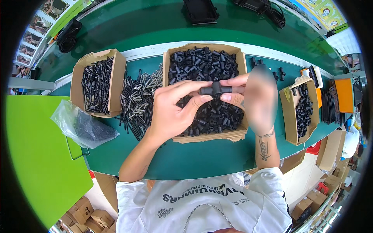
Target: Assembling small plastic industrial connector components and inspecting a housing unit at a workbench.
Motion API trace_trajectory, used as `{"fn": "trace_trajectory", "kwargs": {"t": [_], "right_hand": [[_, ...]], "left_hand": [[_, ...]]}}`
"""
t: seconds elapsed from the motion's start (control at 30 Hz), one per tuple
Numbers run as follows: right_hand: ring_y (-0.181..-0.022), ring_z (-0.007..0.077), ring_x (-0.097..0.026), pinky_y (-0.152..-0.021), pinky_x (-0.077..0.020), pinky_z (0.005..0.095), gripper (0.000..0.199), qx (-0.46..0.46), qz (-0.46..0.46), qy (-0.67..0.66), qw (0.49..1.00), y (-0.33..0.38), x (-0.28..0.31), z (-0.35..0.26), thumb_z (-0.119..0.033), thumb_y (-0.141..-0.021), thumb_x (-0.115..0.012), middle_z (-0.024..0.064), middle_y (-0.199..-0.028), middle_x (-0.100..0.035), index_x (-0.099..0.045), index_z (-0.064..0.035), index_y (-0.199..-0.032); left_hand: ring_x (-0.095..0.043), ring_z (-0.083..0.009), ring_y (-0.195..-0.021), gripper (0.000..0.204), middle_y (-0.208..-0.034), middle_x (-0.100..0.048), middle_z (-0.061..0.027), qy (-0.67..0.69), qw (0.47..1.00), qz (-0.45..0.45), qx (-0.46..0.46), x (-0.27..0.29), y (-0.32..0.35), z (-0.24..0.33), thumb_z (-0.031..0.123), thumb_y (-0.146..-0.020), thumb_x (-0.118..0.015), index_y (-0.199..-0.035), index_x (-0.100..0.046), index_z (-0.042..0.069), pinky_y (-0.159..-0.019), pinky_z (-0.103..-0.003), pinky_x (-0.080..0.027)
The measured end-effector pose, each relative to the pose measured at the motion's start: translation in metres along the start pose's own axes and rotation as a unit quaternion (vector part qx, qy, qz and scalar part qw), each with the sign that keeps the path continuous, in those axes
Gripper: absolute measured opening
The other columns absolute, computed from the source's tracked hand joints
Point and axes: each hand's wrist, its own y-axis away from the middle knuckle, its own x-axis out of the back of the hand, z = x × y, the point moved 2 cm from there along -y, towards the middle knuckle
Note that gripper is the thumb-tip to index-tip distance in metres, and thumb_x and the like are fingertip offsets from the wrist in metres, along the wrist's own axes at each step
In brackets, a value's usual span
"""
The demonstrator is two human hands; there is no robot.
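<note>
Between both hands, above the middle cardboard box (211, 137), is a black T-shaped plastic fitting (216, 89). My left hand (168, 110) pinches its left end between thumb and fingers. On the other end, the thumb and fingertips of my right hand (256, 99) are closed; the back of that hand is blurred. Many similar black fittings (204, 62) fill the box below. Left of it, loose thin black-and-silver rod-like parts (136, 105) lie heaped on the green table (175, 159).
At the left stand a cardboard box (116, 83) of thin black rods and a clear plastic bag (83, 124) of dark parts. A smaller box (289, 116) with black pieces is at the right. Several loose fittings (281, 73) lie behind it. A black tray (200, 11) sits at the back.
</note>
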Motion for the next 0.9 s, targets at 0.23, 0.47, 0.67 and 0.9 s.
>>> {"fn": "trace_trajectory", "kwargs": {"t": [0.23, 0.47, 0.67, 0.9], "right_hand": [[-0.083, 0.0257, -0.072, -0.072, -0.0575, 0.0324, 0.028, 0.248, -0.030, 0.172, 0.953, -0.004, -0.004, -0.003, 0.008, -0.062, -0.085, 0.0180, -0.089, -0.074, -0.071, 0.0056, -0.086], [-0.078, 0.0231, -0.072, -0.067, -0.0574, 0.0314, 0.027, 0.345, -0.046, 0.227, 0.909, -0.007, -0.006, -0.006, 0.002, -0.061, -0.086, 0.0137, -0.085, -0.074, -0.073, 0.0013, -0.085], [-0.073, 0.0197, -0.067, -0.064, -0.0555, 0.0308, 0.044, 0.216, -0.080, 0.241, 0.943, -0.007, -0.002, -0.018, -0.006, -0.058, -0.090, 0.0096, -0.087, -0.072, -0.075, -0.0011, -0.099], [-0.090, 0.0219, -0.064, -0.075, -0.0545, 0.0323, 0.061, 0.189, -0.205, 0.203, 0.939, -0.030, 0.020, -0.044, -0.014, -0.054, -0.092, 0.0111, -0.107, -0.067, -0.072, -0.0043, -0.111]], "left_hand": [[-0.061, -0.0135, -0.064, 0.017, -0.073, -0.065, -0.0080, 0.021, 0.999, 0.006, -0.029, 0.001, 0.002, -0.013, 0.005, -0.085, -0.073, -0.098, -0.067, -0.002, -0.059, -0.026, -0.047], [-0.060, -0.0117, -0.067, 0.013, -0.072, -0.062, -0.0071, 0.057, 0.998, -0.028, 0.011, 0.005, -0.001, -0.004, 0.008, -0.089, -0.069, -0.094, -0.064, -0.003, -0.061, -0.026, -0.047], [-0.060, -0.0105, -0.068, 0.013, -0.073, -0.063, -0.0057, 0.101, 0.991, -0.067, 0.054, 0.008, -0.003, -0.003, 0.009, -0.092, -0.066, -0.094, -0.064, -0.003, -0.062, -0.026, -0.048], [-0.063, -0.0107, -0.074, 0.017, -0.084, -0.064, -0.0070, 0.182, 0.975, -0.110, 0.071, 0.002, -0.008, 0.006, 0.010, -0.094, -0.065, -0.096, -0.062, -0.006, -0.067, -0.023, -0.051]]}}
